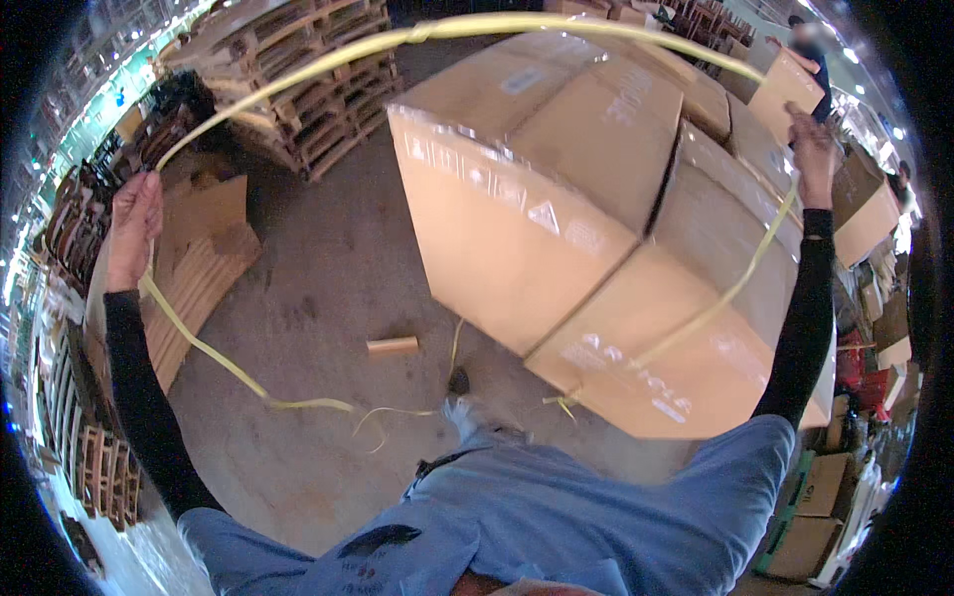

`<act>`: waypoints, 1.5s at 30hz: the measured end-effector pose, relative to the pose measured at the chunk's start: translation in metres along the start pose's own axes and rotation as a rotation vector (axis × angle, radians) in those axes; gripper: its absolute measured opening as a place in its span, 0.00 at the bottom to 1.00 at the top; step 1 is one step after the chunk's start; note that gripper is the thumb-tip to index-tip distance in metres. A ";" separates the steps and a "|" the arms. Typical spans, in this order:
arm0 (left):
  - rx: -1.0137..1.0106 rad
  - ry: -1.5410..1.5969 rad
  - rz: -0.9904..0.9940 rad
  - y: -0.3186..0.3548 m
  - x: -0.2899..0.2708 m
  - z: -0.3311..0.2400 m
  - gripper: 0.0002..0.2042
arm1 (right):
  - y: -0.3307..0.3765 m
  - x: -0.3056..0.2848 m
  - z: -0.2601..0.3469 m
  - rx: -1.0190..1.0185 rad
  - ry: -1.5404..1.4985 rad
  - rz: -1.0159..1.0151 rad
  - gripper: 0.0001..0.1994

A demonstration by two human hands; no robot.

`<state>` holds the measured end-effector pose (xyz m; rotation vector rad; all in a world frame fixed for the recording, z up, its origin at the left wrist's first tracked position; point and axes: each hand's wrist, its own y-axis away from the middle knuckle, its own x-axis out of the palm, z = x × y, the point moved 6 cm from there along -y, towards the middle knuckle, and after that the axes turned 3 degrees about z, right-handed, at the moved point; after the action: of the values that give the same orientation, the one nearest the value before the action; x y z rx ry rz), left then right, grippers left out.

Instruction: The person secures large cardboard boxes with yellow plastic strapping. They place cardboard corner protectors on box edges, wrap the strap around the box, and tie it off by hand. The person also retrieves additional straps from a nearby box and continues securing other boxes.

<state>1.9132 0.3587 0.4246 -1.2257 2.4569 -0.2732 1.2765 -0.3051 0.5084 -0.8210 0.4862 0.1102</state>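
Both my arms are spread wide and raised, a long yellow strap (477, 28) arching between them. At the far left, my left hand (134, 228) is closed on the strap, and a length of it hangs from there to the floor in loose curls. My right hand (813, 157), high on the right, is closed around the strap too; part of its fingers blends with the brown cardboard behind. From beside the right wrist another stretch slants down across the large cartons (517, 214), which stand pressed together in front of me. Clear tape covers the carton edges.
Wooden pallets (308, 89) are stacked at the far left. Flattened cardboard (204, 268) lies below my left hand. A small cardboard piece (393, 346) rests on the concrete floor (308, 308). Another person (810, 50) stands at the far right, near more boxes (863, 209).
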 end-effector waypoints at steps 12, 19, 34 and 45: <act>-0.196 -0.591 -0.185 -0.332 -0.018 0.167 0.23 | -0.148 0.304 -0.006 -0.161 0.381 0.189 0.18; -0.161 -0.650 0.082 -0.478 0.116 0.334 0.30 | -0.216 0.427 0.002 -0.192 0.817 0.249 0.16; -0.449 0.095 0.370 -0.484 0.371 0.656 0.21 | -0.344 0.667 -0.148 -0.003 1.160 0.456 0.09; -0.513 -0.031 0.534 -0.421 0.418 0.684 0.17 | -0.336 0.696 -0.164 -0.063 1.272 0.540 0.10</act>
<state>2.2745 -0.2314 -0.1596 -0.6693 2.7984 0.5440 1.9247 -0.7165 0.3232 -0.7252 1.9096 0.0878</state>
